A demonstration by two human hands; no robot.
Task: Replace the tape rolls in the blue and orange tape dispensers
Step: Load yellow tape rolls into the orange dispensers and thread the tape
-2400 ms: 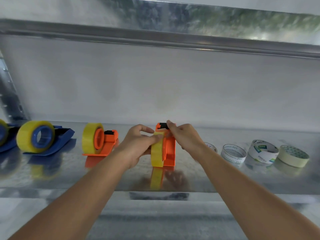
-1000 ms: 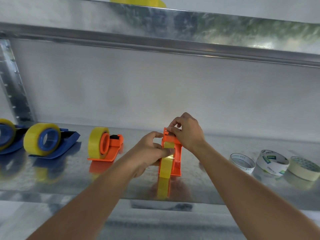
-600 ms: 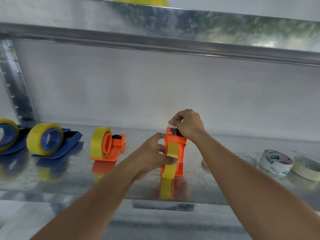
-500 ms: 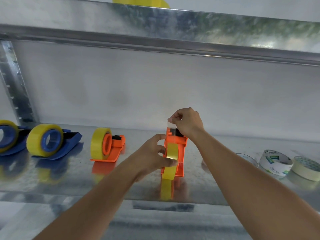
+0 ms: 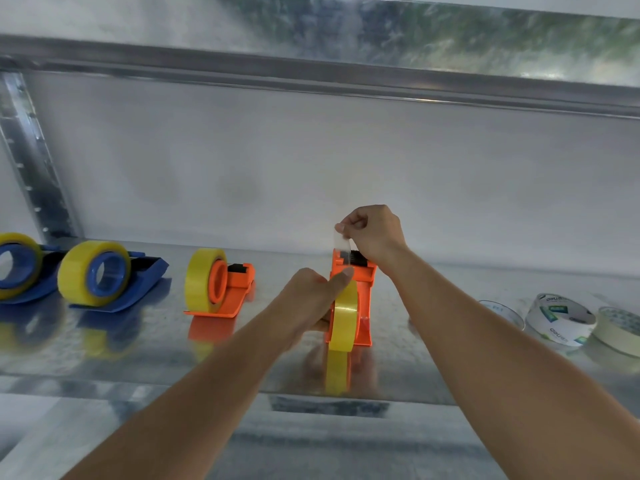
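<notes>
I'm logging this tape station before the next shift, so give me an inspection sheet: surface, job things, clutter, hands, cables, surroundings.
Surface: shiny metal shelf, reflecting the things on it.
Job's things: orange dispenser in hand stands on the shelf with a yellow tape roll loaded; a second orange dispenser and two blue dispensers to its left, each carrying a yellow roll.
Clutter: three loose rolls lying flat at right.
Hands: left hand grips the roll and dispenser; right hand pinches a clear tape end above the cutter.
Cables: nothing seen.
Surroundings: metal back panel, upper shelf, perforated upright at left.
</notes>
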